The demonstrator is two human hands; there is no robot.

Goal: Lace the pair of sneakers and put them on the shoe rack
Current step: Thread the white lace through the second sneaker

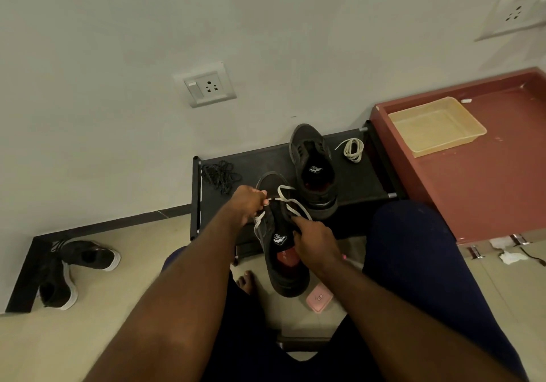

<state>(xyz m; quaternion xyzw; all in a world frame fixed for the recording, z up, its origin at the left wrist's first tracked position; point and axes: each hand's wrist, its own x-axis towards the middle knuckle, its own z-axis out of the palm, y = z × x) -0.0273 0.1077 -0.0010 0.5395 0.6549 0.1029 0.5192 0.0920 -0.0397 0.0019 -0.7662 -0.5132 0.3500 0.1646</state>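
Left hand [249, 206] over the shoe rack's [257, 160] front edge, pinching the tip of the white lace [283, 187] and holding it out to the sneaker's left.

Held sneaker [289, 285] overlaps the rack's front. Long axis runs toe to rack, heel to the person. Dark grey, red insole, seemingly barely laced.

Right hand [314, 241] grips its right collar.

Second sneaker [313, 172] lies unlaced on the rack, with a coiled lace [353, 149] beside it.

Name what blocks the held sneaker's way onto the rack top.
Nothing blocks it outright. The rack top holds the other sneaker right, a black lace tangle left; between them looks bare, partly hidden by the held sneaker.
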